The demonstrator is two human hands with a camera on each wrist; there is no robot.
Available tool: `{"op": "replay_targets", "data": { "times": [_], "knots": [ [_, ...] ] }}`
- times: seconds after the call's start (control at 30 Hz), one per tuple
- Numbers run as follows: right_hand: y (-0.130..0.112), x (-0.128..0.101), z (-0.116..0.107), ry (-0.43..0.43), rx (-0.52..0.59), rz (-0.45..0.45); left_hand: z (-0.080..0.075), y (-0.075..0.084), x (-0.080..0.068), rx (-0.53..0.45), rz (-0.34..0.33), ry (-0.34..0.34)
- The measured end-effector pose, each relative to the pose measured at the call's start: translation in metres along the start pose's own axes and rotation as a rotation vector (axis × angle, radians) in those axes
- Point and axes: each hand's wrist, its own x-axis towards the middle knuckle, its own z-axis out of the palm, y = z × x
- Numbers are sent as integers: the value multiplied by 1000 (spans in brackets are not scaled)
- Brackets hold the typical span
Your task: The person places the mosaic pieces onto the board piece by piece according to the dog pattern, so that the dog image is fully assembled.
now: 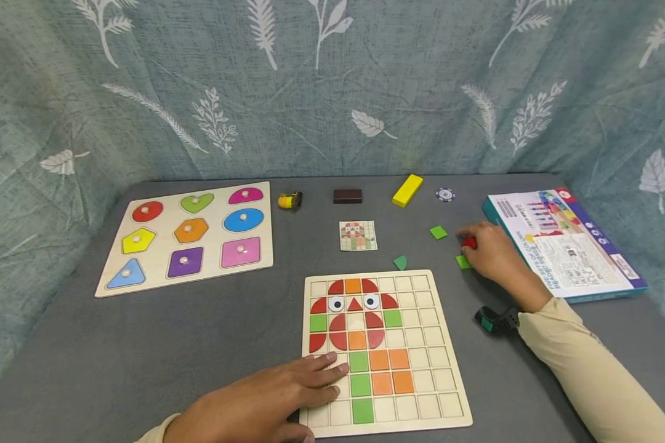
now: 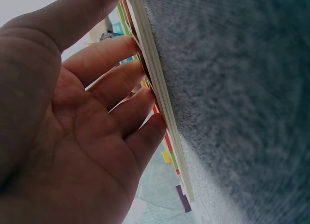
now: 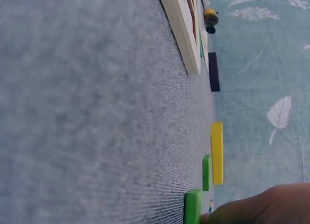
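Box (image 1: 579,258) beside right hand (image 1: 490,252) — green tiles (image 1: 438,232) nearby.

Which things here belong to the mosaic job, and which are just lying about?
In use: grid board under left hand; red piece in right hand; loose green pieces; pattern card; box.

Lying about: shape puzzle; yellow block; brown block; chip; yellow toy.

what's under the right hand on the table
A red piece shows at the fingers of the right hand, and a green tile pokes out beside it. The palm covers whatever else lies beneath.
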Motion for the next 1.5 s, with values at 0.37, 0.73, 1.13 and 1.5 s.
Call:
{"op": "replay_targets", "data": {
  "times": [0.37, 0.73, 1.13, 1.5],
  "knots": [
    [4, 0, -2, -80, 53, 5, 2, -1, 1, -9, 28, 18],
    [-10, -5, -7, -109, 65, -43, 3, 0, 1, -8, 29, 13],
    [-55, -24, -4, -150, 145, -130, 1, -1, -2, 5, 37, -3],
    [-80, -41, 7, -286, 158, -287, 0, 0, -1, 30, 41, 8]
  ]
}}
